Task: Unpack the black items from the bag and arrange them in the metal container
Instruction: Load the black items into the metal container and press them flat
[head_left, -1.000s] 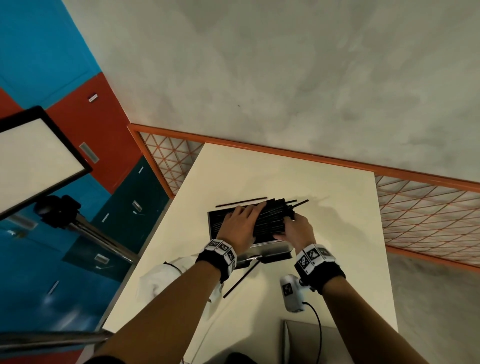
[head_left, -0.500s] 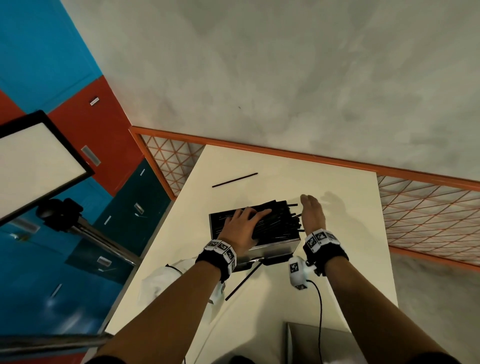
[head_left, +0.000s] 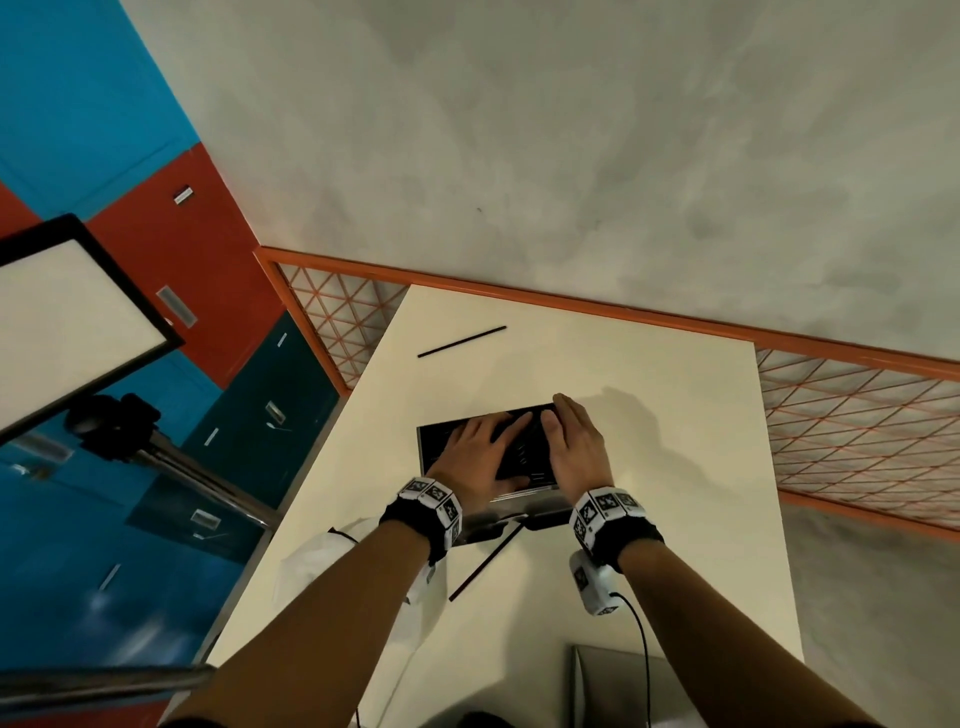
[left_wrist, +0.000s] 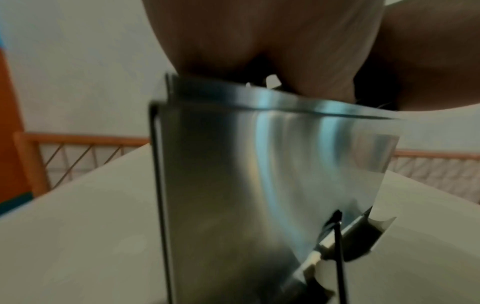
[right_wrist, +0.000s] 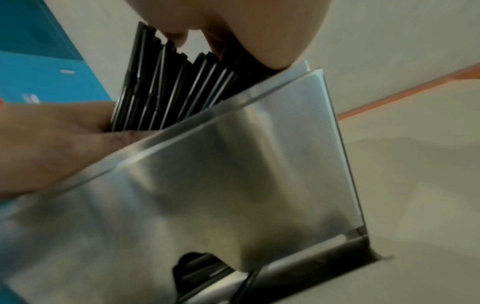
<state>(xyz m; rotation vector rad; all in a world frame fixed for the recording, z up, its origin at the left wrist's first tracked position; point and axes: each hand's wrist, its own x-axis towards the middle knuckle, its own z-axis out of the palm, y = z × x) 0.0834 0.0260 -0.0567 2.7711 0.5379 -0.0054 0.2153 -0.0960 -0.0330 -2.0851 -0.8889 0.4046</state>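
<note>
A metal container (head_left: 427, 452) stands mid-table, filled with black sticks (head_left: 524, 452). My left hand (head_left: 480, 457) lies flat on top of the sticks, fingers straight. My right hand (head_left: 571, 444) presses flat against the sticks at the container's right end. In the right wrist view the black sticks (right_wrist: 166, 86) fan out above the shiny container wall (right_wrist: 233, 174), with my left hand (right_wrist: 52, 139) beside them. The left wrist view shows the container wall (left_wrist: 259, 185) under my palm. One loose black stick (head_left: 461, 341) lies farther back, another (head_left: 485, 561) in front. The white bag (head_left: 311, 561) lies under my left forearm.
The cream table (head_left: 675, 519) is edged by an orange mesh railing (head_left: 831, 426) at the back and right. A light panel on a tripod (head_left: 67, 312) stands to the left. A grey object (head_left: 613, 680) sits at the near edge.
My right hand moved from beside the container onto its right end, and the sticks that poked out there now sit inside. The loose stick at the back rolled farther away.
</note>
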